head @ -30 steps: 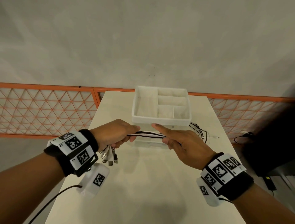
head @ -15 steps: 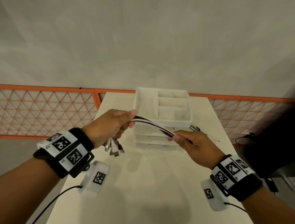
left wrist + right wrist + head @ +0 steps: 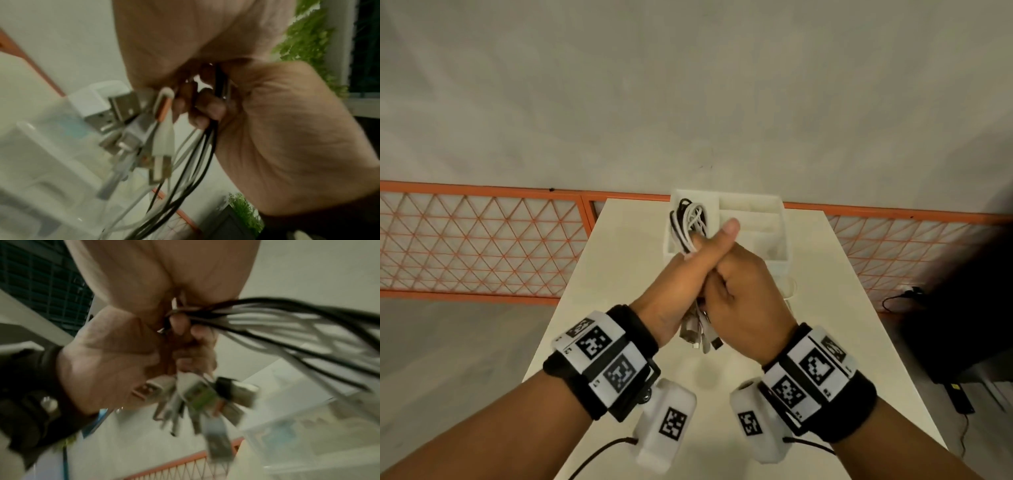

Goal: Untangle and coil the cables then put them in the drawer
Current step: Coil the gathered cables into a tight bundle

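Above the grip: the cables [image 3: 690, 222] looped up out of both fists, black and white, high over the white drawer box [image 3: 774, 236].
Left hand [image 3: 688, 263]: it squeezed the bunch tight, thumb up, likely so the loops could not spring open.
Right hand [image 3: 743, 298]: it wrapped around the same bunch, pressed against the left hand.
Below the grip: the plugs [image 3: 700, 335] hung down loose.
Why held so: the folded bunch looked ready for the box on the table [image 3: 619, 342].
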Tool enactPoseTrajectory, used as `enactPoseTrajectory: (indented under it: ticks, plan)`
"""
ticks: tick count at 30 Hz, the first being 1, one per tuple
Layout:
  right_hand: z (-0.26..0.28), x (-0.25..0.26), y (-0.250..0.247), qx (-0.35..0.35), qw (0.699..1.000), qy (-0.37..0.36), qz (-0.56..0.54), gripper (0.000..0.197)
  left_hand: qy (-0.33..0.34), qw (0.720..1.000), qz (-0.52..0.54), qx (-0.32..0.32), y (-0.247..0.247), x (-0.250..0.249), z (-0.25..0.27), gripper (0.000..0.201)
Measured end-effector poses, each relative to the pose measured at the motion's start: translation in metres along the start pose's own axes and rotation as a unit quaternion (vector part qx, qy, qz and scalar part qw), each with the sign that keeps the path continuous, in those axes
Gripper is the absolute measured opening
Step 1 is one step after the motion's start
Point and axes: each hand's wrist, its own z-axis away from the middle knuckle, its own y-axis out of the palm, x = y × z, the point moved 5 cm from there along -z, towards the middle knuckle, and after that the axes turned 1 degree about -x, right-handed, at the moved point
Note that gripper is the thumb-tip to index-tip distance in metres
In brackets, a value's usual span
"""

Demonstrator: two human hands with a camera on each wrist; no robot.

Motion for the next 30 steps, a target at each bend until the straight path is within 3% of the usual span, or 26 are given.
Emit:
enactPoseTrajectory:
  ticks: [2,4,6,7,10,12,15,18,20,22,26,28,30]
  plan:
    - [0.005,0.003,0.008,0.058,0.998,-0.011,0.0,0.029,-0.014,0.998,0.037,-0.058,-0.014,0.001,-0.003,0.06]
    - [0.015,0.006,0.011,0.088,0.996,-0.025,0.003,0.041,-0.024,0.993,0.044,-0.109,-0.027,0.0,-0.005,0.055]
    - [0.025,-0.002,0.005,0.038,0.998,-0.021,0.037,0.055,-0.014,0.987,0.064,-0.146,-0.042,-0.005,-0.008,0.054]
    - [0.028,-0.007,0.0,0.011,0.999,-0.002,0.036,0.051,-0.005,0.984,0.09,-0.154,-0.048,-0.008,-0.01,0.054]
    - [0.03,-0.027,-0.01,0.027,0.99,0.124,-0.065,0.025,0.0,0.976,0.188,-0.111,-0.06,-0.011,-0.01,0.054]
    - [0.03,-0.034,-0.014,0.058,0.983,0.154,-0.081,0.044,-0.002,0.974,0.219,-0.055,-0.057,-0.009,-0.007,0.054]
    - [0.028,-0.037,-0.02,0.094,0.985,0.137,-0.054,0.063,-0.002,0.969,0.245,-0.005,-0.046,-0.012,-0.002,0.053]
    - [0.034,-0.039,-0.017,0.121,0.981,0.143,-0.057,0.064,-0.014,0.977,0.214,-0.007,-0.046,-0.016,-0.001,0.051]
    - [0.036,-0.033,-0.014,0.138,0.971,0.178,-0.074,0.054,-0.028,0.981,0.193,-0.001,-0.048,-0.017,-0.002,0.05]
    - [0.029,-0.028,-0.017,0.126,0.971,0.19,-0.07,0.053,-0.041,0.988,0.151,0.01,-0.047,-0.015,0.0,0.049]
    - [-0.007,-0.005,-0.04,0.038,0.988,0.12,-0.094,0.067,-0.05,0.998,-0.022,0.027,-0.028,-0.006,0.005,0.037]
    - [-0.022,0.008,-0.044,0.067,0.991,0.09,-0.073,0.063,-0.041,0.994,-0.102,0.021,-0.02,-0.004,0.006,0.023]
    - [-0.032,0.016,-0.043,0.109,0.991,0.074,-0.036,0.048,-0.044,0.991,-0.123,0.03,-0.018,-0.001,0.007,0.018]
